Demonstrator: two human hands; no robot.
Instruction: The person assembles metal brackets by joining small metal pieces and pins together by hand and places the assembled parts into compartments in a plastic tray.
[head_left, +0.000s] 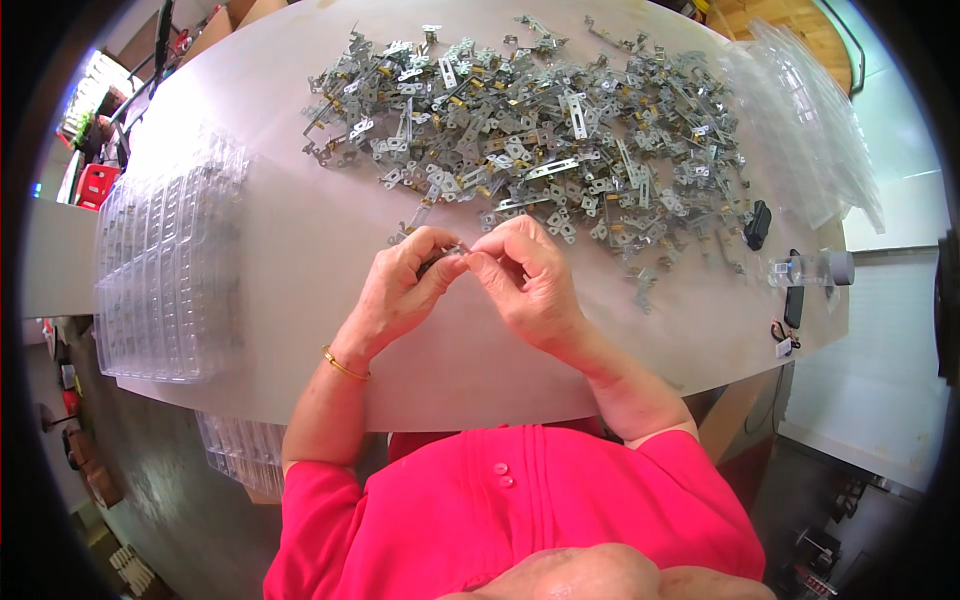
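My left hand (405, 285) is closed on a small metal bracket (453, 252), held between thumb and fingers just above the table. Fingertips hide most of the bracket. My right hand (525, 280) pinches at the same spot, its thumb and forefinger meeting the left fingertips at the bracket's end. Beyond both hands spreads a large heap of silvery stamped metal brackets (520, 130), some with brass-coloured parts. A few loose pieces lie at the heap's near edge, close to my fingers.
Stacked clear plastic trays (165, 270) stand on the left of the white table (300, 390). Clear plastic sheets or trays (800, 120) lie at the far right. Nearer on that side are a black object (757, 225), a clear bottle (810, 269) and a dark slim item (794, 305).
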